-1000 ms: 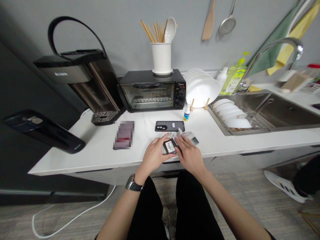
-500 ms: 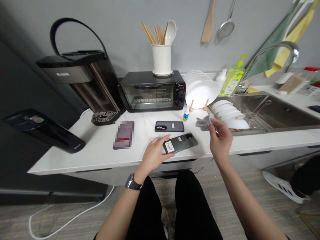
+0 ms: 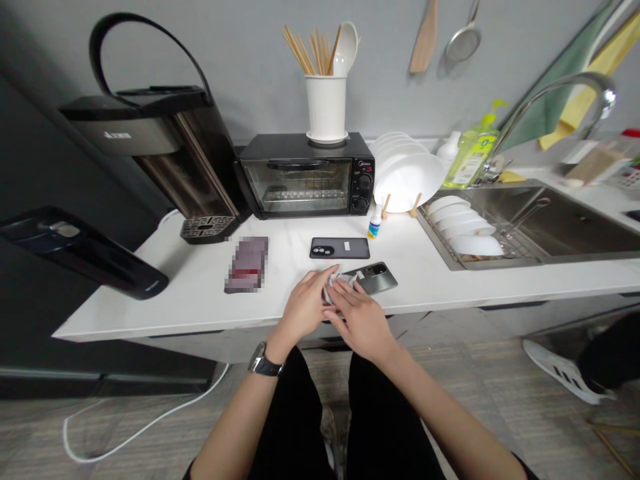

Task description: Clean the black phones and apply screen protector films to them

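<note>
A dark grey smartphone (image 3: 384,283) lies back up near the counter's front edge. My left hand (image 3: 306,301) grips its left end between thumb and fingers. Over that same end, my right hand (image 3: 361,319) presses a crumpled grey-white cloth (image 3: 334,287) against the phone's back, partly hiding it. Just behind lies a black phone case (image 3: 345,248) with camera cutouts and a small white label. A little spray bottle (image 3: 375,223) with a blue and yellow label stands behind the case's right end. Left of my hands is a blurred-out purplish flat item (image 3: 249,264).
A toaster oven (image 3: 305,183) stands at the back with a utensil pot (image 3: 326,107) on top. A water dispenser (image 3: 165,160) and a black cylinder (image 3: 95,257) are at left. Plates (image 3: 413,180) and a sink (image 3: 565,227) with bowls (image 3: 470,230) lie right.
My right hand has moved left with the cloth, from above the counter onto the phone's left end. My left hand stays at the phone. The view has shifted slightly.
</note>
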Tool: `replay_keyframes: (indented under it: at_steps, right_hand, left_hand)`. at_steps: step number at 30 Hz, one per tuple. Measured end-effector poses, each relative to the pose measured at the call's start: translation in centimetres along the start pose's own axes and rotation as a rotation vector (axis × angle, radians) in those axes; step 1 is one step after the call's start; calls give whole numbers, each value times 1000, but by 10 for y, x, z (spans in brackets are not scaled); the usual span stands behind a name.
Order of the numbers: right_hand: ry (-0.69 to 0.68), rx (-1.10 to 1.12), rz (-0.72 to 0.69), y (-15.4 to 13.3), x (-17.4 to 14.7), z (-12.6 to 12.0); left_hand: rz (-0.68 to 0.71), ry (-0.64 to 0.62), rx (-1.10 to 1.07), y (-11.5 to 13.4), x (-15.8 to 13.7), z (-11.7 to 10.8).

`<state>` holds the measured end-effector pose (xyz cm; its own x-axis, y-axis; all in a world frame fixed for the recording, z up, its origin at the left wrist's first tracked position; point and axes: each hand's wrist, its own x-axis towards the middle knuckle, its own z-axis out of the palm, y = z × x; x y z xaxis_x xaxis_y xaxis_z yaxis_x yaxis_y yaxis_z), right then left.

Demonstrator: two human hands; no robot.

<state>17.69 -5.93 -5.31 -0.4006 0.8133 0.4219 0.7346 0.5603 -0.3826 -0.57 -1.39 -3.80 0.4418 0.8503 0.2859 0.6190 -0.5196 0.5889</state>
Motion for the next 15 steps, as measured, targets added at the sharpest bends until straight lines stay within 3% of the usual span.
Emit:
replay_keyframes:
  at_steps: [4,10,13,15]
  right_hand:
    - [-16,55,-19,-3,-13,-6]
    - [106,-58,179,54,-47,-30]
    - [164,-144,244,71,-41,-29]
    - [169,-152,235,65,-28,-22]
  left_hand:
    - [-4,6,-3,1,0,0]
    - [-3,15,-2,3,2,1]
    - [-18,7,-14,4,2,1]
    - [-21,6,-20,4,2,1]
